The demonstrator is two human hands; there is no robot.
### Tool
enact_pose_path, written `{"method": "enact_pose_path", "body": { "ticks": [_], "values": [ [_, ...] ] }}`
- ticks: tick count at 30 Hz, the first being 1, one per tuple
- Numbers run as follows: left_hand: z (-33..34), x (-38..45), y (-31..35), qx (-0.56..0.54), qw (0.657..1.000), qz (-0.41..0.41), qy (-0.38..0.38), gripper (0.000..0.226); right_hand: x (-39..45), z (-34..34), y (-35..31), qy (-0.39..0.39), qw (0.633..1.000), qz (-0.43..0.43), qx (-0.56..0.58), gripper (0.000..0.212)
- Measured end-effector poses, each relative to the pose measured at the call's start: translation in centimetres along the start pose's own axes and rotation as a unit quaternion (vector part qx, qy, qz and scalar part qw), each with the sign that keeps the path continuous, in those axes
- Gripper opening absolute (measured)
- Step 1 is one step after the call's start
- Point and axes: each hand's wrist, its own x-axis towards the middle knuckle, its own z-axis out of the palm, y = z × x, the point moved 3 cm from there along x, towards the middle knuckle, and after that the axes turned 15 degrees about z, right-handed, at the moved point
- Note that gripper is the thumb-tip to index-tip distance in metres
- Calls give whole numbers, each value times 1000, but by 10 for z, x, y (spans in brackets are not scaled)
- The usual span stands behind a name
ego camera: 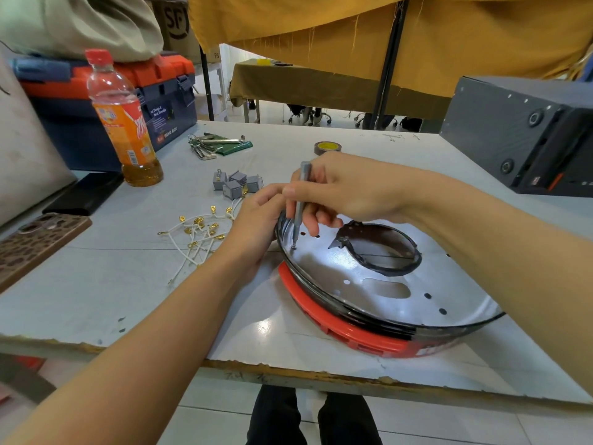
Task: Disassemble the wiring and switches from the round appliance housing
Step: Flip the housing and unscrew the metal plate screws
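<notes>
Round housing (378, 284) on bench (96, 300): right hand (346, 191) holds screwdriver (300, 203) upright on a screw, left hand (256, 220) grips rim (removed switches (236, 184), wires (195, 232) lie beside).

A chipped white worktable (96, 300) stands on pale floor tiles (208, 422), mustard cloth (481, 33) draped behind it.

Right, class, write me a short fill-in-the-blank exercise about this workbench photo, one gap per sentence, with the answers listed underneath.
1. The right hand holds a slim grey ____ upright on the round housing.
2. The left hand rests on the housing's ____ rim.
3. The loose white wires end in ____-coloured terminals.
4. The drink bottle has a ____ cap.

Answers: screwdriver; left; gold; red
</notes>
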Motion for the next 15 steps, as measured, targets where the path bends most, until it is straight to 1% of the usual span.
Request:
{"method": "enact_pose_path", "body": {
  "ticks": [2, 5, 9, 12, 13, 15],
  "values": [
    [2, 0, 3, -5, 1000, 0, -4, 30, -1, -5, 3, -25, 1000, 4, -7, 37],
    [1, -1, 5, -3, 1000, -3, 9, 35, -1, -10, 1, -54, 998, 13, -21, 32],
    [2, -2, 5, -2, 1000, -10, 10, 27, 0, -11, -3, -72, 997, 35, -19, 33],
    [4, -2, 6, 13, 1000, 3, -10, 25, 4, -1, -6, -18, 999, 36, -32, 42],
    [5, -2, 7, 19, 1000, 9, -20, 28, 4, 3, -7, 10, 999, 32, -39, 45],
    [3, -2, 5, 22, 1000, 10, -16, 36, 3, 8, -7, 65, 996, 27, -49, 46]
  ]
}}
